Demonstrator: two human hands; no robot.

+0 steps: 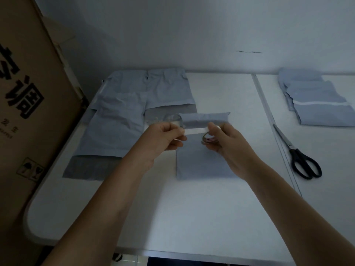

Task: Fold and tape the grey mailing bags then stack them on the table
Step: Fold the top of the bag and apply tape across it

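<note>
- The right hand (226, 143) curls round a small tape roll (209, 139), held just right of frame centre; the left hand (163, 139) pinches the free end of the tape strip (194, 130) between thumb and fingertips.
- The strip runs level from left to right across the frame, stretched between the two hands and raised above the table.
- Directly beneath and behind the strip lies the folded mailing bag (203, 150), its long axis running from near to far, so the tape crosses it at a right angle.
- The bag's folded-over top flap sits just beyond the strip toward the upper part of the frame; I judge the coming move must carry the tape down and slightly away onto that flap edge.
- Both hands are about equally near the bag, one at each side edge.
- Unfolded bags (123, 120) lie spread at centre left, overlapping one another.
- A stack of finished bags (315, 100) rests at the upper right.
- Black-handled scissors (299, 158) lie at the right, well apart from both hands, blades pointing up the frame.
- The white table (172, 217) has a seam running up its right side; a printed cardboard box (25, 112) stands against its left edge, and a pale wall rises behind in dim light.
</note>
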